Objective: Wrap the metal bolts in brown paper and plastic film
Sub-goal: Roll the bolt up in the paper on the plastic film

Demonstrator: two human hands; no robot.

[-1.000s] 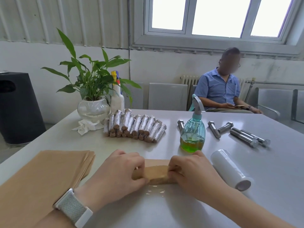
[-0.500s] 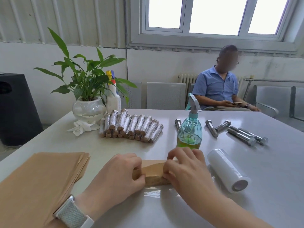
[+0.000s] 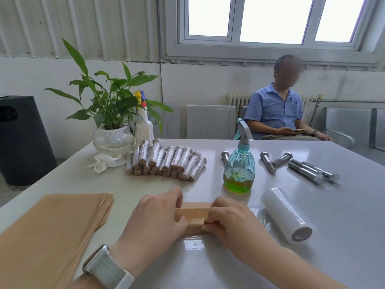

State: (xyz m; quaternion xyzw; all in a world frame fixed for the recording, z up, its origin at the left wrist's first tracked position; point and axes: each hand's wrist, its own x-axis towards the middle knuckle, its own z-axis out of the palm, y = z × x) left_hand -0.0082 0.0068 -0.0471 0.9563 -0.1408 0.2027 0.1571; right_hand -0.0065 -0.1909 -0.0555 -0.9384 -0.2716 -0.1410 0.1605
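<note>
A bolt rolled in brown paper (image 3: 194,216) lies on the table in front of me, on a sheet of clear film. My left hand (image 3: 155,221) grips its left end and my right hand (image 3: 231,221) grips its right end; the bolt itself is hidden. A roll of plastic film (image 3: 286,214) lies just right of my right hand. Several bare metal bolts (image 3: 306,168) lie at the far right. A row of several wrapped bolts (image 3: 166,159) sits mid-table. A stack of brown paper sheets (image 3: 52,230) lies at the left.
A green spray bottle (image 3: 239,163) stands behind my hands. A potted plant (image 3: 112,130), a white spray bottle (image 3: 144,126) and a crumpled tissue (image 3: 104,161) sit at the back left. A seated person (image 3: 277,109) is beyond the table; a black bin (image 3: 18,138) stands left.
Both hands have stayed on the paper roll and turned it a little on the film; my right hand's fingers now curl lower over its right end. The camera has tilted slightly.
</note>
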